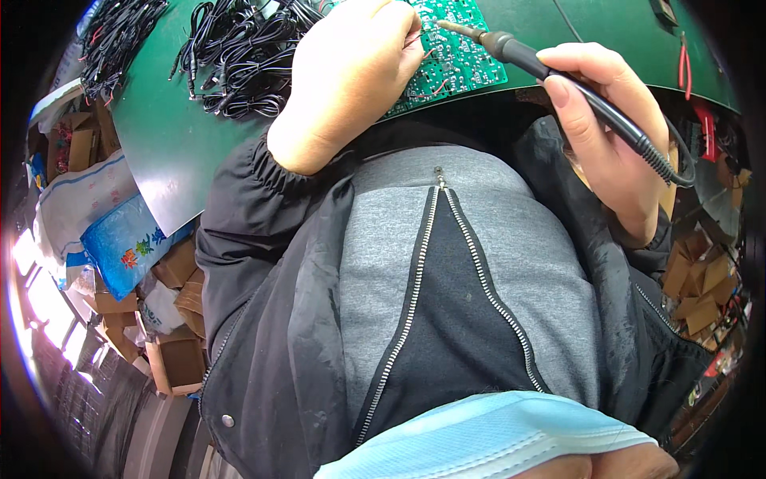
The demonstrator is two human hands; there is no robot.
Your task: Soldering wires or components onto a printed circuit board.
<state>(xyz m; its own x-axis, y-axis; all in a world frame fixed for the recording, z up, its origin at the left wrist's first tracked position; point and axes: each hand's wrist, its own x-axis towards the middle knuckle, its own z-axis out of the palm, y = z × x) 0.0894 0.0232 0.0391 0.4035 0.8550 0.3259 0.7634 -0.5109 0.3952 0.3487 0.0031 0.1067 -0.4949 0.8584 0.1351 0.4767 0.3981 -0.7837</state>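
My right hand point(610, 132) grips a soldering iron point(523, 58) with a black handle. Its metal tip points left and lies over a green circuit board point(471, 73), close to my left fingers. Small components and a few short red wires dot the board, which lies at the near edge of the table. My left hand point(347, 76) rests over the board's left part, thumb and fingers pinched together. Whatever is between those fingertips is too small and too hidden to name.
On the green table point(159, 140), bundles of black cables point(239, 60) lie left of my left hand, with another cable bundle point(120, 40) farther left. Red-handled pliers point(684, 68) lie at the right edge. Cardboard boxes point(175, 359) and a blue bag point(128, 243) sit below at the left.
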